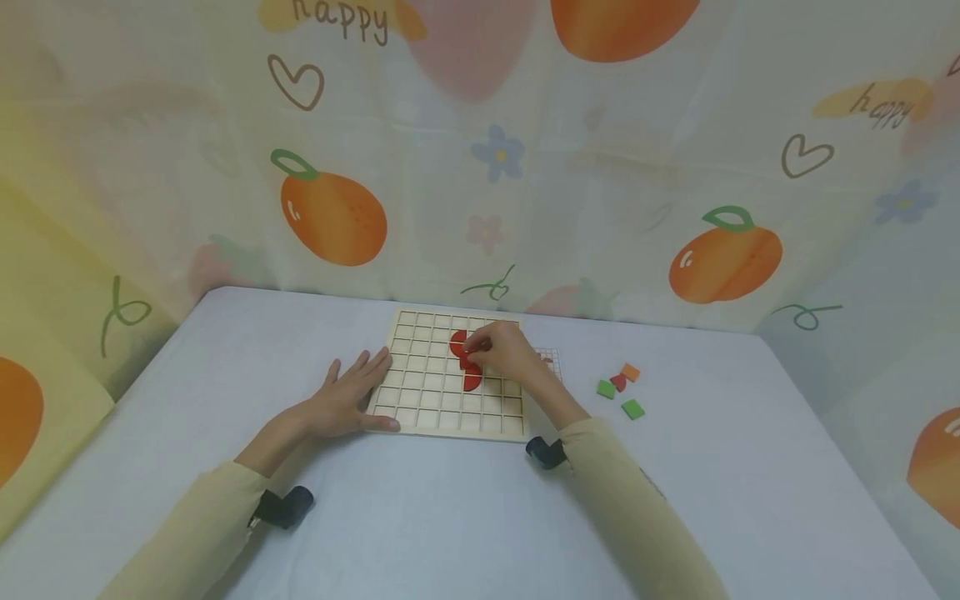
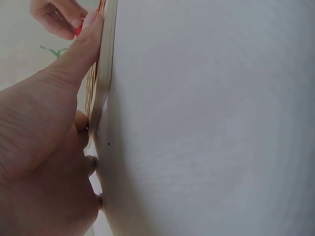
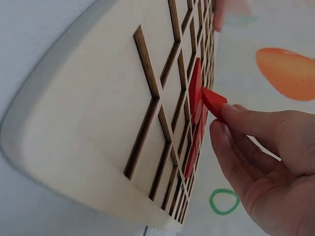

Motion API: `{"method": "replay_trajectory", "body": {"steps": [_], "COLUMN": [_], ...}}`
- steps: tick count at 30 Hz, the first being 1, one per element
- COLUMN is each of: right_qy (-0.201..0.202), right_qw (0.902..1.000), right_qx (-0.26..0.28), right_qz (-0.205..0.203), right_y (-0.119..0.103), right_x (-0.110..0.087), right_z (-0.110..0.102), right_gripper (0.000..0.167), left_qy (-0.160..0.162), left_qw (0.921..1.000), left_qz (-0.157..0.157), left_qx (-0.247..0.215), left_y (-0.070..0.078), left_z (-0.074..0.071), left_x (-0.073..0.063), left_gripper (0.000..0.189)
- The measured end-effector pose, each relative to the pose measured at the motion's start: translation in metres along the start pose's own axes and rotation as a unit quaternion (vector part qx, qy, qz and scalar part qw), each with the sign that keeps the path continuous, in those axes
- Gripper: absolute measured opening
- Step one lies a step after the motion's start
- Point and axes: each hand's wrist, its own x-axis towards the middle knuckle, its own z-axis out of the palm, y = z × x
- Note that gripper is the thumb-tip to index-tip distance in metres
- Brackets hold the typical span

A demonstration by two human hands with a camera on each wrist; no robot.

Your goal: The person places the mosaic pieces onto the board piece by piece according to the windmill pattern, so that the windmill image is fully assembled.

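Observation:
A pale wooden grid board [image 1: 420,400] lies flat on the table. My left hand [image 1: 341,404] rests at its left side, fingers spread, with the thumb along the near corner. Above the board's right half, my right hand [image 1: 504,350] pinches a small red tile [image 3: 213,102] with one curved side between thumb and fingertips. In the right wrist view the tile is tilted, its tip close to the red tiles [image 3: 195,91] set in the grid. The head view shows red quarter-round tiles [image 1: 472,381] in the squares beside my right fingers, which partly hide them.
A small gridded card [image 1: 551,358] sticks out at the board's right, partly behind my right wrist. Farther right lie loose tiles: a green one [image 1: 606,389], another green one [image 1: 633,409], an orange one [image 1: 630,372] and a red one [image 1: 618,382]. A printed curtain [image 1: 585,192] hangs behind the table.

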Motion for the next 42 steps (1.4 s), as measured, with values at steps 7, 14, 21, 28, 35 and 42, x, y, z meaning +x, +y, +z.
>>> {"method": "replay_trajectory", "body": {"steps": [7, 14, 21, 28, 35, 42], "right_qy": [-0.006, -0.014, -0.019, -0.026, -0.026, -0.025], "right_qw": [1.0, 0.999, 0.9981, 0.9981, 0.998, 0.9985], "right_qx": [-0.007, -0.041, -0.058, -0.056, -0.057, -0.048], "right_qz": [-0.002, -0.012, -0.003, -0.007, -0.011, -0.007], "right_y": [-0.003, -0.007, -0.008, -0.008, -0.009, -0.008], "right_x": [0.004, 0.006, 0.007, 0.008, 0.009, 0.008], "right_z": [0.007, 0.014, 0.018, 0.019, 0.02, 0.017], "right_gripper": [0.013, 0.012, 0.013, 0.014, 0.015, 0.015], "left_qy": [-0.003, -0.003, -0.001, -0.001, -0.001, 0.001], "left_qw": [0.9998, 0.9999, 0.9999, 1.0, 1.0, 1.0], "left_qz": [-0.013, -0.01, -0.002, -0.003, -0.002, 0.003], "left_qx": [-0.013, -0.009, -0.01, -0.009, -0.008, -0.008], "left_y": [0.007, 0.006, 0.003, 0.004, 0.004, 0.003], "left_z": [-0.003, -0.003, -0.002, -0.002, -0.003, -0.002], "left_x": [-0.002, -0.001, -0.002, -0.002, -0.002, -0.001], "left_gripper": [0.112, 0.111, 0.11, 0.11, 0.11, 0.11]}}
